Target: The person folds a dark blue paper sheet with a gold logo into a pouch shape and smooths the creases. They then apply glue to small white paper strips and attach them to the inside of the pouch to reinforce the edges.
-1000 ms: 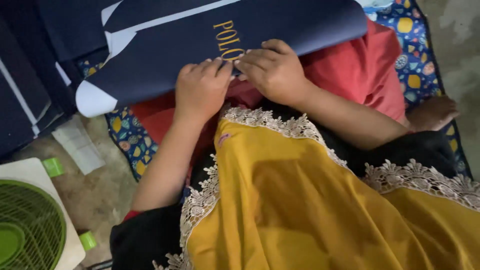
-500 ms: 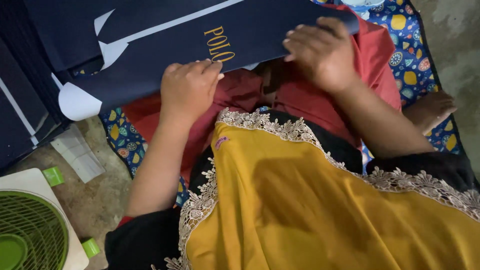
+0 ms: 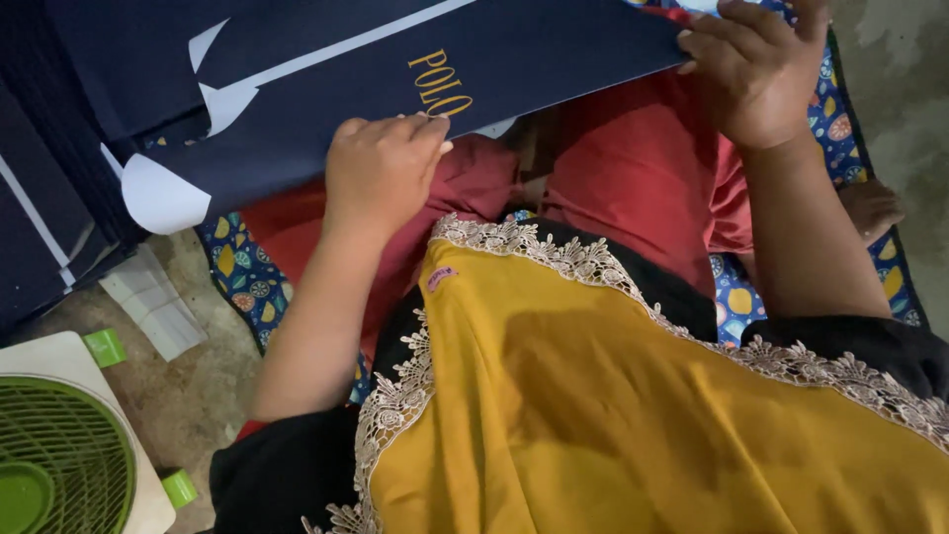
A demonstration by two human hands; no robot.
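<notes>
Over red lap, navy card sheet (image 3: 326,94), left hand (image 3: 381,173), right hand (image 3: 756,74) gripping edges

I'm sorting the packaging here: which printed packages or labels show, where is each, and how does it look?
Flat carton sheet: across the lap, held by left hand and right hand; navy, white edging, gold lettering.
Stacked sheets: far left; navy, white stripes.
Small tag: on yellow cloth; pink.

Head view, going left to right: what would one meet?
Green fan → folded white paper → left hand on the navy printed sheet → right hand at the sheet's right edge → bare foot.
</notes>
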